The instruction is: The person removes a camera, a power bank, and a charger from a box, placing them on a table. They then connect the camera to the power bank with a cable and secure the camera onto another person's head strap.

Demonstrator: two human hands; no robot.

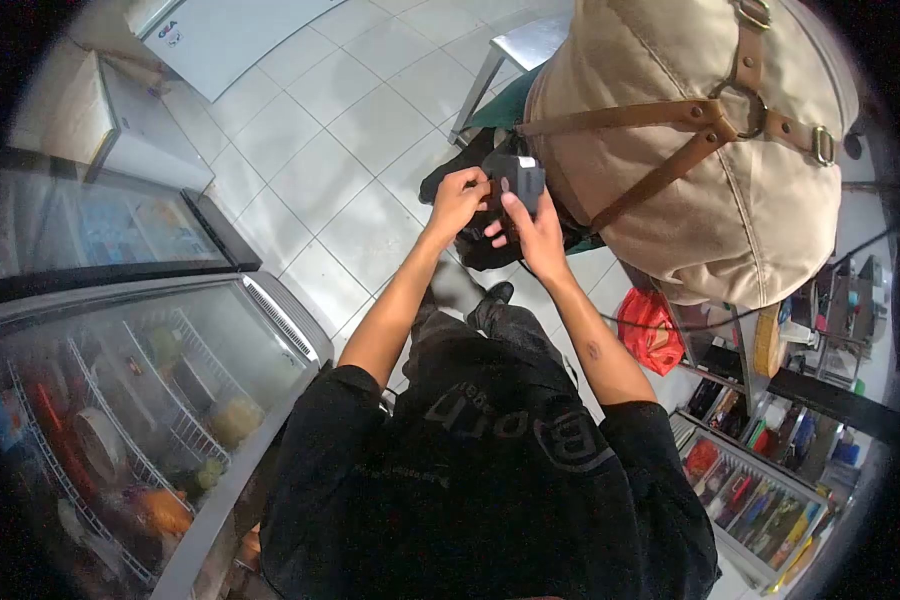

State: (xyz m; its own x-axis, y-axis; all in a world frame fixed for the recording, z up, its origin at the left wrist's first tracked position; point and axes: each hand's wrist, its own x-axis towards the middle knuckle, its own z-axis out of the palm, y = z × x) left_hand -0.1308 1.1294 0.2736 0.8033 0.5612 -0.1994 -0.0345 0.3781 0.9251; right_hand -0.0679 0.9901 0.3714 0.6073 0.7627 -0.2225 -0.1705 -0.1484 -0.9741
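Note:
A black box-shaped device with a pale, shiny top edge is held in my right hand, the thumb lying along its face. My left hand is closed, its fingertips pinched against the left side of the device; what lies between them is too small to make out. Dark material hangs just below and behind both hands. Close on the right is a person in a beige garment with brown leather straps, a metal ring and buckles. A thin black cable runs rightward from under my right hand.
A glass-fronted fridge with wire shelves stands at the left. White cabinets are at the far left. A metal table shows behind the person. On the right are a red plastic bag and shelves with many small items.

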